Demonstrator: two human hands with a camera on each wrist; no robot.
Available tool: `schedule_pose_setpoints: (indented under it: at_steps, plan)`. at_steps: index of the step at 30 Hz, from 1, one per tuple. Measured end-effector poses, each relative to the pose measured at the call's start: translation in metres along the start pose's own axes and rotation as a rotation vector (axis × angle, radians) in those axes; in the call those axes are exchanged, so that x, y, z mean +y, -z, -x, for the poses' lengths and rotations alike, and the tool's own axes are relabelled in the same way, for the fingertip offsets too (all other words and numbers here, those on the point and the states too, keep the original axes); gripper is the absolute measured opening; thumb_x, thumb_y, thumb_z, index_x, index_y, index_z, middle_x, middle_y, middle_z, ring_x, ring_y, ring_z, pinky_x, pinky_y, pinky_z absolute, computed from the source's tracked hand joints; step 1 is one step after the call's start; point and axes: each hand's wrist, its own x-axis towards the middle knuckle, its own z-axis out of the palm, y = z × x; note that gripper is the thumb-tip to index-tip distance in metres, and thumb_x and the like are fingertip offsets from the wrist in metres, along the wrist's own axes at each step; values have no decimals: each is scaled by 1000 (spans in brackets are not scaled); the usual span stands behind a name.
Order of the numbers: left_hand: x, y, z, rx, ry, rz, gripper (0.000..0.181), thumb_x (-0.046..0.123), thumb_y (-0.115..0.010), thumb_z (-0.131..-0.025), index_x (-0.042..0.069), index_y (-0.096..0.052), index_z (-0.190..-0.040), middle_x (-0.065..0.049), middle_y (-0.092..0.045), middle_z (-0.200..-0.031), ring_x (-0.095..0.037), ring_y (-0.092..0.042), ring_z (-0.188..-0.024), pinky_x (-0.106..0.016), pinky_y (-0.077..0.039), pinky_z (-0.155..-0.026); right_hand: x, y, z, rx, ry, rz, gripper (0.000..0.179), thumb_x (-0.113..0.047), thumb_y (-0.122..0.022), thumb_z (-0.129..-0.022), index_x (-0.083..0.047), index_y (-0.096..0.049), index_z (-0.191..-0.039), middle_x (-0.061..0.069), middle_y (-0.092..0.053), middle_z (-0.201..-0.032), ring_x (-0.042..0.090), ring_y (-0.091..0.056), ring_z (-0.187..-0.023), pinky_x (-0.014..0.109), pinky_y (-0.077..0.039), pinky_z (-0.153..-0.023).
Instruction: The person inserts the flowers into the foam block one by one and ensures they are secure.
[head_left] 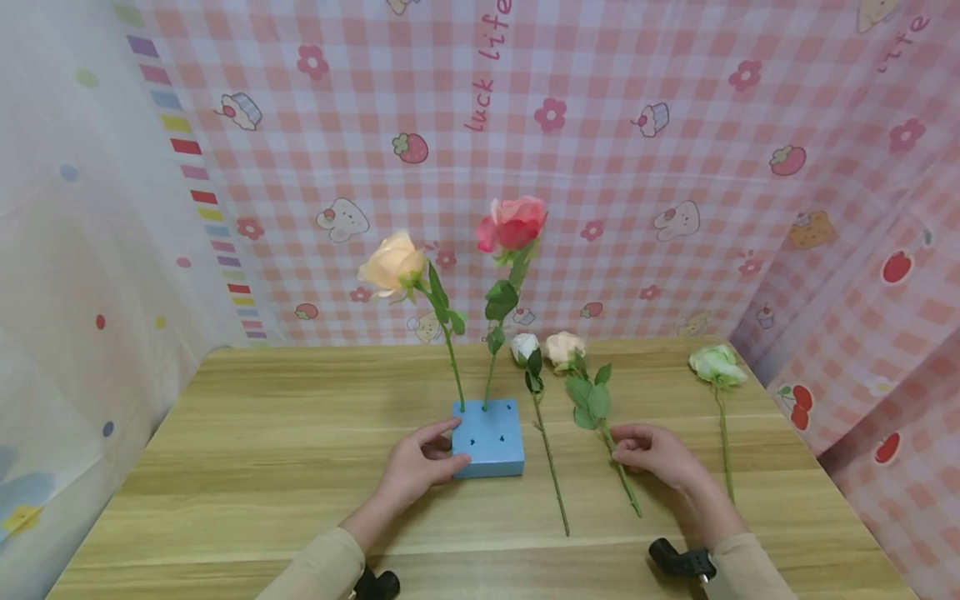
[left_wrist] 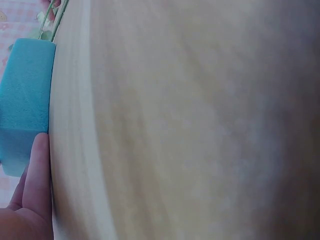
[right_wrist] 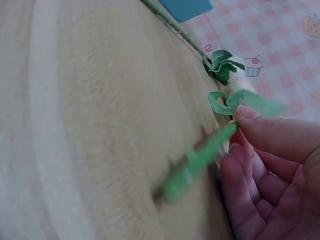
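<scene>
The left hand (head_left: 416, 458) angles toward two o'clock, fingers (head_left: 437, 430) clamped on the block (head_left: 487, 440); the right hand (head_left: 660, 454), angled toward ten o'clock, pinches a rose stem (head_left: 628, 489).

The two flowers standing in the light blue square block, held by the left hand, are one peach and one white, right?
Not white: the head view shows a pinkish-red rose standing beside the peach rose in the light blue square block, which the left hand holds.
</scene>
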Motion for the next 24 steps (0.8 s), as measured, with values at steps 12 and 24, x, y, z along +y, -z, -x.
schedule_pose_setpoints:
  at_steps: [12, 24]
  plan:
    - [0, 0, 1, -3, 6, -1, 60, 17, -86, -79, 11, -63, -134, -14, -62, -109, -23, -63, -93, -30, -62, -68, -4, 0, -4, -18, -96, -73, 44, -7, -64, -96, 19, -50, -128, 8, -62, -100, 12, -61, -88, 27, -59, -77]
    - [0, 0, 0, -2, 7, 5, 58, 17, -85, -80, 12, -64, -134, -14, -62, -109, -24, -62, -92, -31, -62, -69, -23, -7, -15, 64, -35, -228, 41, 0, -61, -95, 19, -43, -127, 6, -57, -99, 10, -60, -85, 26, -59, -77]
